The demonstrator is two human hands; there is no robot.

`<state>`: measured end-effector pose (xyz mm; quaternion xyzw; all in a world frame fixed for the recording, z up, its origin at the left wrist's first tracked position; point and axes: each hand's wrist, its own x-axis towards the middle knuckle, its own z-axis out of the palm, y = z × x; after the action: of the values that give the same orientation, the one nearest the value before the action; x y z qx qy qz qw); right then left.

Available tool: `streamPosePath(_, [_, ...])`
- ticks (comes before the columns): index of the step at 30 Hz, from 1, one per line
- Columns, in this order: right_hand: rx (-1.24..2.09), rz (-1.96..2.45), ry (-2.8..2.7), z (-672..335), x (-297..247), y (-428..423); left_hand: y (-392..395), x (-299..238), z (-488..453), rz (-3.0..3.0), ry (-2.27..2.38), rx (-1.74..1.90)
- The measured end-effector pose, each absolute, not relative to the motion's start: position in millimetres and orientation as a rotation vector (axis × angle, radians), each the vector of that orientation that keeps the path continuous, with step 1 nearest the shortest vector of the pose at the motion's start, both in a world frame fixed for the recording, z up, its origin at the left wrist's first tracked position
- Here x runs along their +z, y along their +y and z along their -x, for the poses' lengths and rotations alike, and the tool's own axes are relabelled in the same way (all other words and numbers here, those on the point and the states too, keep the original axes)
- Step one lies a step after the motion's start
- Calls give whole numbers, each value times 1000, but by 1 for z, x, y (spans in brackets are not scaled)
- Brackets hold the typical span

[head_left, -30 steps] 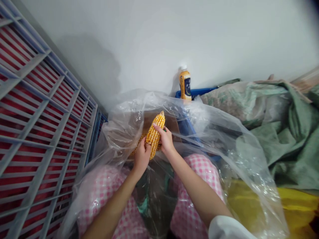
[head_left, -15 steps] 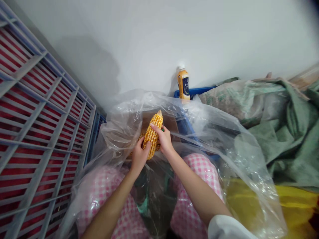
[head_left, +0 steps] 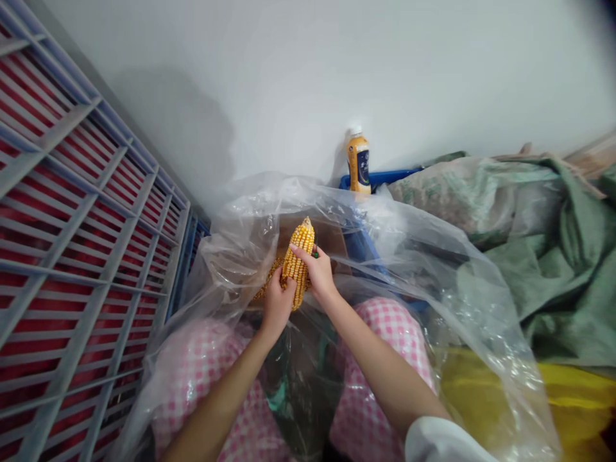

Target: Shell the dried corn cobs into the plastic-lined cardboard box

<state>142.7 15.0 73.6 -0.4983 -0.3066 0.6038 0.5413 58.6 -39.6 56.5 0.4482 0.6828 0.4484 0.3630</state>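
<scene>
A yellow ear of corn (head_left: pixel 299 260) is held nearly upright between both hands, its pale pointed end up and leaning slightly right. My left hand (head_left: pixel 279 300) grips its lower left side, thumb on the kernels. On the right side, my right hand (head_left: pixel 316 269) is wrapped round the cob with its thumb across the front; the fingers behind are hidden. Loose corn kernels (head_left: pixel 269 282) lie below and to the left, inside a clear plastic bag (head_left: pixel 409 237) that spreads over my lap. Part of a brown cardboard surface (head_left: pixel 332 240) shows behind the cob.
A large slatted plastic crate (head_left: pixel 101 212) stands along the left. An orange bottle (head_left: pixel 359 163) stands by the white wall, at a blue bin (head_left: pixel 394 174). Green and grey sacks (head_left: pixel 543 256) are heaped at right, above yellow material (head_left: pixel 568 398). Pink checked trousers (head_left: pixel 389 333) cover my knees.
The view has shifted a little. My left thumb has bent and sits slightly lower on the cob, baring more kernels behind the hand. Both hands still hold the corn.
</scene>
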Motion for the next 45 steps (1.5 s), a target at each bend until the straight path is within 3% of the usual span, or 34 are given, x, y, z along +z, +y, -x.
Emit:
streamPosePath(15, [1547,1162,-560,-141,90,17,-36,49,-55,-1024,1710,1210])
streamPosePath(45, [1500,1139,-590,-142,83,18,-40,50,-52,-1428,1820,1089])
